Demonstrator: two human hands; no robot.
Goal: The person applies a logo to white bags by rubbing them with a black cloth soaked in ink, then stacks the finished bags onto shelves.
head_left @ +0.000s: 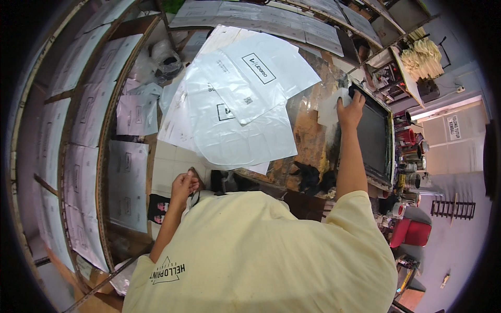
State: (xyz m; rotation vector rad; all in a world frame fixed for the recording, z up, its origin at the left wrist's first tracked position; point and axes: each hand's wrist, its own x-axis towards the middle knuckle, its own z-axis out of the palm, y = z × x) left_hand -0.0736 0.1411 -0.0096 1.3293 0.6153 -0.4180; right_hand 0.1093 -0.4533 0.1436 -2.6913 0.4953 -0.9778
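Observation:
My right hand (352, 111) reaches to the near-left side of a screen-printing frame (371, 133) with a dark mesh. Its fingers are curled over a small dark thing (355, 93) at the frame's edge; what that is, I cannot make out. Beside this hand lies a pale translucent sheet (330, 112). My left hand (185, 184) hangs low on the left, short of the table, fingers bent together; whatever they hold, if anything, is too small to tell. Between the hands, printed white plastic bags (250, 138) overlap on the stained wooden table (308, 133).
Racks (104, 156) along the left carry rows of printed bags. More bags (240, 14) lie on a shelf at the far side. Paint cans (412, 180) line the right, near a red chair (412, 232). Black cloth (309, 177) lies at the table's near edge.

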